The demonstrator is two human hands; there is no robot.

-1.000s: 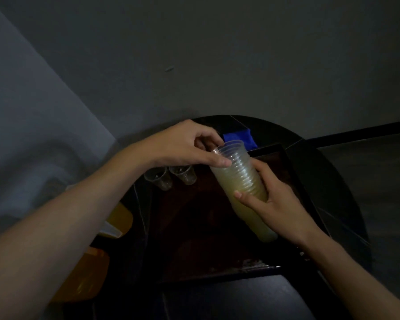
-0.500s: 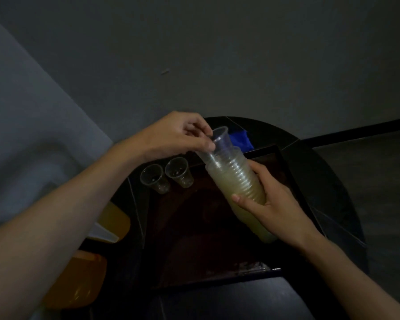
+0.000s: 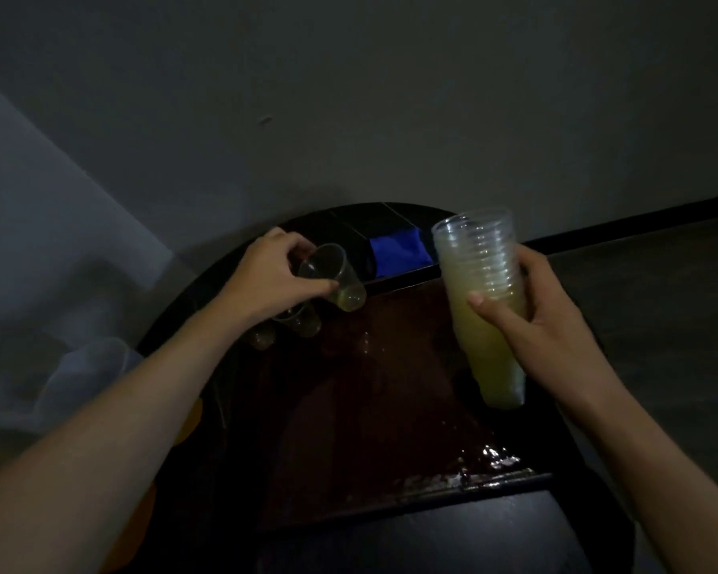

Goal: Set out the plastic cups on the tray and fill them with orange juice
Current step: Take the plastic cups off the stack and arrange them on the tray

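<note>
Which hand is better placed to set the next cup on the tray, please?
Left: the left hand holds a single cup just beside the two standing cups; the right hand grips the stack.

Left hand (image 3: 274,279) and right hand (image 3: 552,329) bare; forearms (image 3: 142,408) bare; right thumbnail (image 3: 475,299) short and rounded

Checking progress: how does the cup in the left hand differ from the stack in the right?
The single cup is one, tipped sideways, pinched by the left hand near the tray's far edge. The stack is many nested cups, nearly upright, gripped by the right hand. Both are clear plastic.
</note>
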